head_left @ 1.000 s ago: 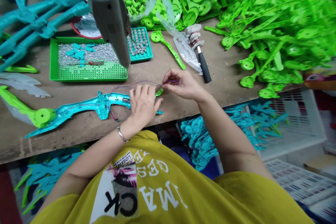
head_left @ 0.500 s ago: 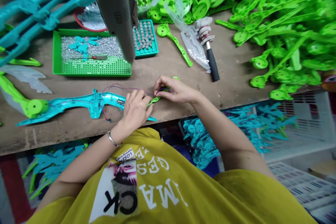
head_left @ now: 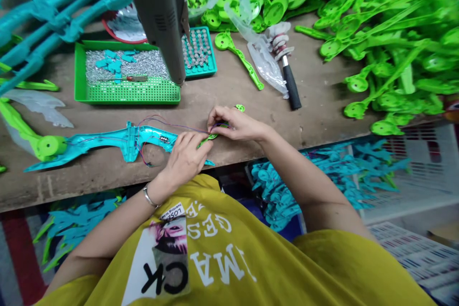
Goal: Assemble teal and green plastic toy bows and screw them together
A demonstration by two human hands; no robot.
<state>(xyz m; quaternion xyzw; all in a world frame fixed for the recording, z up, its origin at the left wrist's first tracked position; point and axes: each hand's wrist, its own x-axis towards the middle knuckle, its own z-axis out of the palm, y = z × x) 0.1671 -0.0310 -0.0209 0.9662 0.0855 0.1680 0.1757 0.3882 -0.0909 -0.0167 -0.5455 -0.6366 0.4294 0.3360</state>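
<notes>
A turquoise toy bow half (head_left: pixel 100 142) lies with its hollow side up along the table's front edge, a green limb (head_left: pixel 21 129) joined at its left end. My left hand (head_left: pixel 188 155) bends over its right end, fingers pressing where a second green limb (head_left: pixel 213 137) meets it. That limb is mostly covered by my hands. Thin red and blue wires (head_left: pixel 158 118) run from the bow to my right hand (head_left: pixel 236 124), whose thumb and fingertips are closed on them above the limb. Small metal springs (head_left: pixel 164 139) show inside the bow, just left of my left hand.
An electric screwdriver (head_left: pixel 161 24) hangs over a green tray (head_left: pixel 127 100) of screws. Behind stands a turquoise tray (head_left: pixel 214 64) with small round parts. A loose green limb (head_left: pixel 240 60) and a black-handled hammer (head_left: pixel 291 88) lie farther right, before heaped green parts (head_left: pixel 387 24).
My right hand has shifted slightly left along the green limb, uncovering its far tip. My left hand has slid a little down and right, showing more of the bow near the springs.
</notes>
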